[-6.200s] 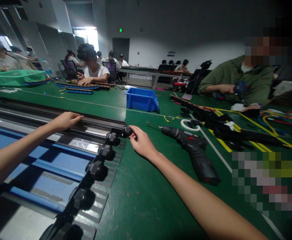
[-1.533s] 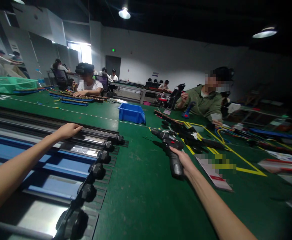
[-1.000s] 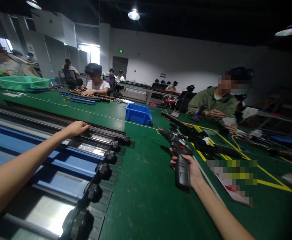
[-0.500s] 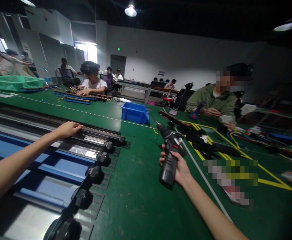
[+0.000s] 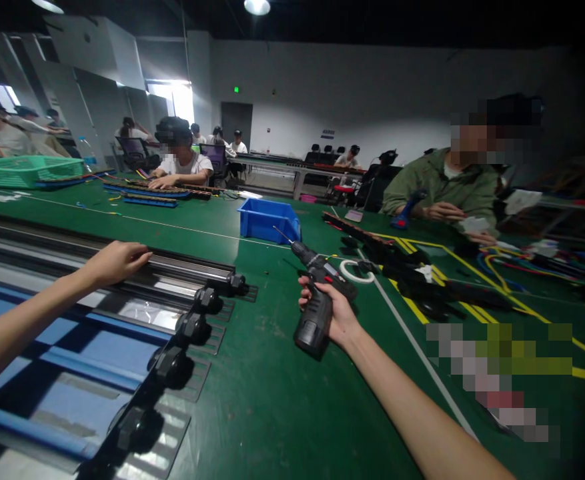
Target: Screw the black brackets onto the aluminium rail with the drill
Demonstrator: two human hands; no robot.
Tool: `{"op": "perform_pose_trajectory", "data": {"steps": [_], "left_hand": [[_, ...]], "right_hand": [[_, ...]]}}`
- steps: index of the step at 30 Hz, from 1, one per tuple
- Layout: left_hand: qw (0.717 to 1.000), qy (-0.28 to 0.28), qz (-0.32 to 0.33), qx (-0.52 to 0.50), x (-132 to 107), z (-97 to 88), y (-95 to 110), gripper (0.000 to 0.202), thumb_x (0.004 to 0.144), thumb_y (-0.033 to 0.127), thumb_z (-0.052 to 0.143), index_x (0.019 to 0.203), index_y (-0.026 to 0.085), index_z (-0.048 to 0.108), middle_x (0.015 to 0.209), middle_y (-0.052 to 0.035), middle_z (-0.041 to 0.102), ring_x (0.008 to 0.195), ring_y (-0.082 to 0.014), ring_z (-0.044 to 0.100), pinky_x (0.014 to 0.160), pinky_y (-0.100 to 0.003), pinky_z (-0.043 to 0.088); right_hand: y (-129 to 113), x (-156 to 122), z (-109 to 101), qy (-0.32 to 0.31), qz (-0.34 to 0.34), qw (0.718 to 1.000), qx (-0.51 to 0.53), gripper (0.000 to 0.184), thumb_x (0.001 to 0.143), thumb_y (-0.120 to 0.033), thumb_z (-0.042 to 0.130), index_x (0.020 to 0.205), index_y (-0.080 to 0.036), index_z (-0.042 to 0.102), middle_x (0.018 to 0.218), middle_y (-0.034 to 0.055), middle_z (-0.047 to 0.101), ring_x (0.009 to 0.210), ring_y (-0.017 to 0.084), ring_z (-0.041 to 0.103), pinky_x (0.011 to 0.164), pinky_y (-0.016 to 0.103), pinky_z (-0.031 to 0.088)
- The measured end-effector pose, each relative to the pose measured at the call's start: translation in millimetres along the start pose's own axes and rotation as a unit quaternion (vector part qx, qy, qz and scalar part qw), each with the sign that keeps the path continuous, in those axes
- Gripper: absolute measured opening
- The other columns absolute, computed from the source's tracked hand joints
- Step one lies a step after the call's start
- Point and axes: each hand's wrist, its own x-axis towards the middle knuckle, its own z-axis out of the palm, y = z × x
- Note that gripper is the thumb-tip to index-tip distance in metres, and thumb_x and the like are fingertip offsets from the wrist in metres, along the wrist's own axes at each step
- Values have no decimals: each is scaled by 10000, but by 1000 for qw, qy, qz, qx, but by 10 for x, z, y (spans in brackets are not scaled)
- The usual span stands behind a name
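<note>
My right hand (image 5: 339,312) is wrapped around the grip of a black cordless drill (image 5: 313,323), held above the green table. The drill's long thin bit points up and to the left, toward a blue bin (image 5: 258,228). My left hand (image 5: 117,263) lies on the far side of a row of long metal profiles (image 5: 192,277), its fingers loosely bent over the rail and partly hidden. Black knobbed end fittings (image 5: 192,327) line the profiles' right ends, with slotted plates (image 5: 192,381) beneath. Blue strips (image 5: 97,363) run between the nearer profiles.
A white ring (image 5: 357,271) lies just behind the drill. Dark parts (image 5: 417,287) and yellow tape lines fill the right side. A co-worker in a green jacket (image 5: 417,180) sits there, beside a blue power tool (image 5: 408,212). Far left stands a green basket (image 5: 27,171).
The drill in my right hand has moved left, closer to the blue bin, and the white ring has come into sight. My left hand has slid slightly left along the profiles. The view has shifted.
</note>
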Motion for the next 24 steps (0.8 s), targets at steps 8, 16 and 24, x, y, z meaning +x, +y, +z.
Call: {"op": "perform_pose_trajectory", "data": {"steps": [8,16,24], "left_hand": [[969,124,193,89,110,-113,1074,229,942,328,413,885,194,590,825,-19,624,753,-154,547,781,-285,372],[947,40,288,133,721,309,2614,187,874,224,511,982,179,657,932,-90,685,868,-226,645,757,-327,446],[943,-82,282,159,1141,836,2899,231,864,159,487,996,173,676,983,-129,687,832,-243,682,649,-297,468]], "right_hand": [[-25,-2,-22,25,28,995,93,275,845,-162,536,1090,-108,649,946,83,739,751,152,698,686,253,594],[16,9,-75,3,16,994,112,285,845,-122,537,1112,-109,634,1066,115,736,962,172,709,844,284,587],[-9,13,-63,20,17,992,122,299,828,-112,553,1119,-95,621,1007,112,747,870,176,726,783,288,607]]}}
